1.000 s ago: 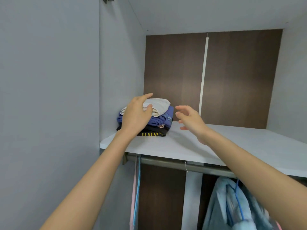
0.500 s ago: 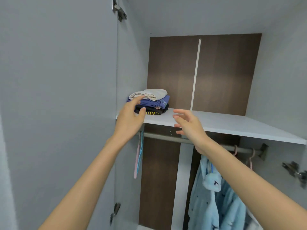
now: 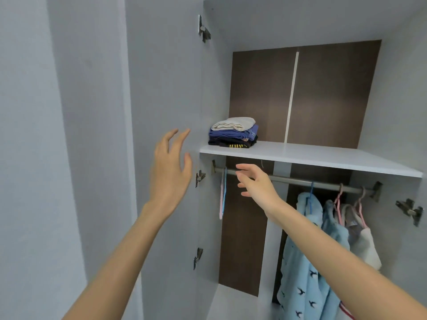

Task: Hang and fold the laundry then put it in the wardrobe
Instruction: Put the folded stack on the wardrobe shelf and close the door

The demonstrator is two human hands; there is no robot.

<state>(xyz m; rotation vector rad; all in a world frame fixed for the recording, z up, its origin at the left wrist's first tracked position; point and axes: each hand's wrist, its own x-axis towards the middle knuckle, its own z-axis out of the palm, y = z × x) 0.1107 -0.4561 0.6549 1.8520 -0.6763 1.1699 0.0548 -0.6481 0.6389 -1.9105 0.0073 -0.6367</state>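
Cream cloth on top, blue in the middle, black with yellow marks at the bottom: the folded stack [image 3: 233, 132] sits on the wardrobe's shelf [image 3: 335, 158], at its left end by the side wall and close to the front edge. I judge this pile placed. (operator)

Where are your grips? (spotter)

Both are in the air, holding nothing. My left grip [image 3: 169, 172] is raised in front of the open door [image 3: 161, 88], fingers spread and loosely bent, left of the stack and apart from it. My right grip [image 3: 256, 183] hangs below the shelf's front edge, in front of the rail [image 3: 300, 181], fingers relaxed and apart. (operator)

So what does leaving it well call for? (spotter)

I'd bring both grips straight back toward me, not sideways, so nothing brushes the black layer and drags the pile over the lip. The right one should keep off the rail and the empty hangers [image 3: 223, 192] at its left end; the blue robe [image 3: 309, 250] hangs farther right, out of the way. The door hinge [image 3: 199, 177] is near my left thumb, so I'd mind that. If the pile seems too near the edge, a flat push on its front would seat it deeper. (operator)
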